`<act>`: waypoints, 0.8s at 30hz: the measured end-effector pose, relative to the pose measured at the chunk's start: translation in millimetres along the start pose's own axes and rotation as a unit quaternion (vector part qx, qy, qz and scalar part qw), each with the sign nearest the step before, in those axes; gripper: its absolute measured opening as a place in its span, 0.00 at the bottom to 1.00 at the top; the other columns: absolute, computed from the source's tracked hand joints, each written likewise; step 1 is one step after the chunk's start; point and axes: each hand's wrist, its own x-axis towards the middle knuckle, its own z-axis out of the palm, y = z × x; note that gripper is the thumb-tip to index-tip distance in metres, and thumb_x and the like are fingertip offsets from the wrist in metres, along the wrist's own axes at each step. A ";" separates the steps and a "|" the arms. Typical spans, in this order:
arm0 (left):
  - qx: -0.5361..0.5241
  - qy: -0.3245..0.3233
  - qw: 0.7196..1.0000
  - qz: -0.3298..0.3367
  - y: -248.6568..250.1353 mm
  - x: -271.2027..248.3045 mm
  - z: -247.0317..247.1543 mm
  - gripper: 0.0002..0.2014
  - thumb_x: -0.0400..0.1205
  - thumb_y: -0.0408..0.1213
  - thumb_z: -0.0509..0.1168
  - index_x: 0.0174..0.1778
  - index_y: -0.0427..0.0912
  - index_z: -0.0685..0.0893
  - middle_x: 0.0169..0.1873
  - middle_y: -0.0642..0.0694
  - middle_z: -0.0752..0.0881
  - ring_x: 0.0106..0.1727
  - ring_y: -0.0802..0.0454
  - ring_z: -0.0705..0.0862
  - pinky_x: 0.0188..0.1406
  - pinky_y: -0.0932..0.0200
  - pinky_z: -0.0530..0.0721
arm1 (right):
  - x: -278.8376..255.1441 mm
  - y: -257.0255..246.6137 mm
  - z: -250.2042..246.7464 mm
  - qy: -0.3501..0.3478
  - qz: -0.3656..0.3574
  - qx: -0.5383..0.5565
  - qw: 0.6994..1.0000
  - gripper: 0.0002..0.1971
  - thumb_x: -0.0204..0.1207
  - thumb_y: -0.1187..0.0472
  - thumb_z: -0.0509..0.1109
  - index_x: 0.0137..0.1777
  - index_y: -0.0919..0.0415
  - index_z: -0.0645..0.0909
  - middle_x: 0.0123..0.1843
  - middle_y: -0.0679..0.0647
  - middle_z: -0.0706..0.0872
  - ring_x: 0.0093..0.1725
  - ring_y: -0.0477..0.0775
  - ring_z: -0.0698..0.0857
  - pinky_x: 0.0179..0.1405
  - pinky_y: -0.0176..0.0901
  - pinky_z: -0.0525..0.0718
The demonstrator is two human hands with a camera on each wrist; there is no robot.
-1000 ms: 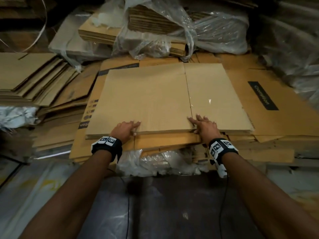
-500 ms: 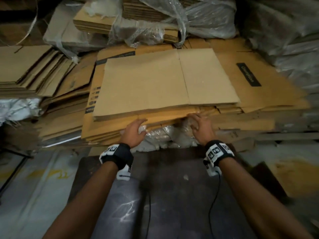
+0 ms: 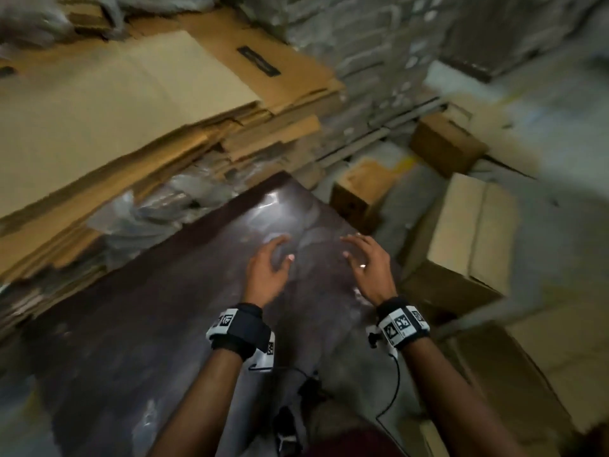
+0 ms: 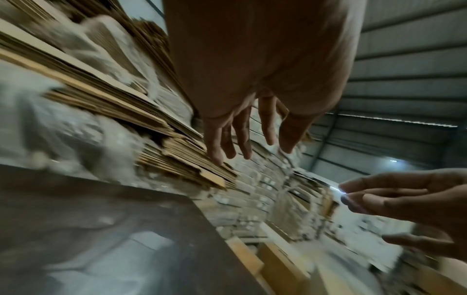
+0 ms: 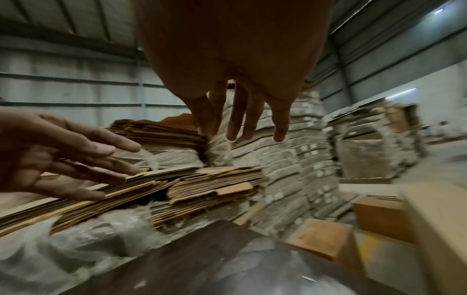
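Both hands are free above the dark worktop (image 3: 148,308), so I'd say this is the gap between one grip and the next. The stack of flattened cardboard (image 3: 99,110) lies to the person's left, along the worktop's far-left edge, with its ragged near edges overhanging crumpled plastic wrap (image 3: 155,209). Neither hand touches it.

To do this step well, I'd decide on the target before the hands come down. If it is the stack, take only the top sheet, with 1 hand towards each end of its near edge, so the sheet slides off level and doesn't drag the loose layers or the wrap with it. If it is the closed cartons (image 3: 471,239) standing off the worktop's right side, step round first rather than lean over the corner. The pictures are blurred, so I can't tell which way the hands are heading.

The left hand (image 3: 267,272) is spread, palm down, fingers loosely fanned and slightly bent, and it holds nothing. The right hand (image 3: 369,268) matches it, with its fingers apart and reaching forward, and it is empty too. The 2 hands hover side by side, near each other but apart, and as far as I can see they are clear of the worktop's surface.
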 end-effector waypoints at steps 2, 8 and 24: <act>-0.020 -0.054 0.998 0.027 25.4 -4.5 39.2 0.18 0.83 0.35 0.74 0.68 0.50 0.86 0.68 0.50 0.87 0.71 0.52 0.83 0.75 0.59 0.75 | -35.0 13.8 -35.1 0.047 0.036 -0.014 0.998 0.15 0.82 0.64 0.74 0.67 0.55 0.86 0.66 0.51 0.85 0.66 0.48 0.83 0.70 0.26 0.72; -0.052 -0.193 0.976 0.086 98.4 -23.3 151.8 0.17 0.83 0.33 0.73 0.68 0.50 0.86 0.64 0.51 0.88 0.68 0.53 0.84 0.65 0.68 0.79 | -126.0 56.5 -129.5 0.176 0.150 -0.053 0.971 0.14 0.82 0.62 0.73 0.67 0.54 0.86 0.64 0.49 0.85 0.63 0.47 0.82 0.68 0.44 0.77; 0.020 -0.393 0.911 0.121 176.8 -68.3 440.7 0.17 0.83 0.35 0.74 0.68 0.50 0.87 0.59 0.52 0.87 0.62 0.54 0.84 0.64 0.59 0.80 | -298.3 239.3 -269.3 0.357 0.433 -0.070 0.824 0.12 0.83 0.65 0.73 0.64 0.58 0.86 0.66 0.59 0.85 0.67 0.60 0.82 0.71 0.49 0.75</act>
